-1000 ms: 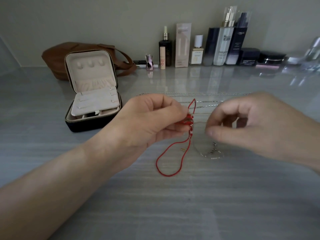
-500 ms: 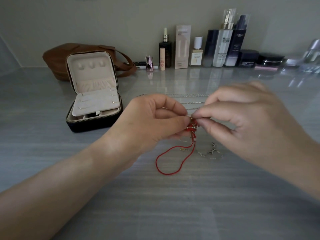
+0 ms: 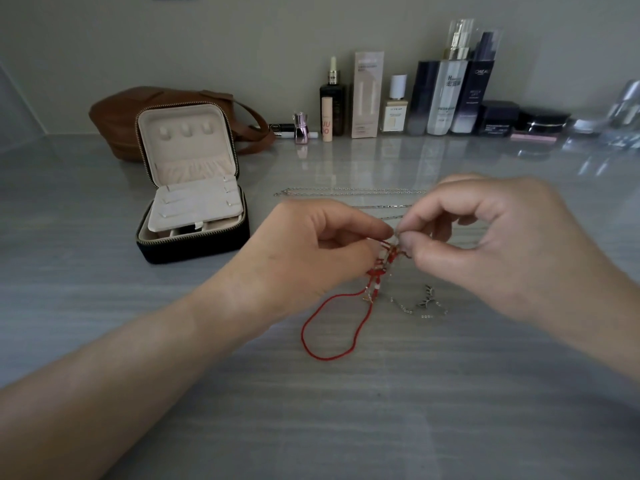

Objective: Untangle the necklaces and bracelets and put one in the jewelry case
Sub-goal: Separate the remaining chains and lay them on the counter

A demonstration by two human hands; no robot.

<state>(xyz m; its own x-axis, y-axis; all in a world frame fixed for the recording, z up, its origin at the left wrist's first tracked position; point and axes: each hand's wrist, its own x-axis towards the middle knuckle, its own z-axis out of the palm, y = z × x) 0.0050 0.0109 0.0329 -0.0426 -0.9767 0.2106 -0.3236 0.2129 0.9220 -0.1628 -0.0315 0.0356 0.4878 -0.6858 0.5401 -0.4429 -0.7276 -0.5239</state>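
Pinching the knot from both sides

The left hand [image 3: 311, 251] and right hand [image 3: 491, 244] meet fingertip to fingertip above the table [image 3: 346, 427], each pinching the knotted top of the red cord bracelet [image 3: 329, 355]. Its loop trails onto the near surface. A silver bracelet [image 3: 426, 304] lies just right of it, and silver chains [image 3: 346, 192] stretch beyond. The jewelry case [image 3: 194, 244] stands open, far left.

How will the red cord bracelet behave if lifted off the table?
Probably floppy: the red cord bracelet hangs slack from the left hand and right hand, its loop lying limp on the table. Likely very light, being thin. It may snag, since a silver chain lies close beside it.
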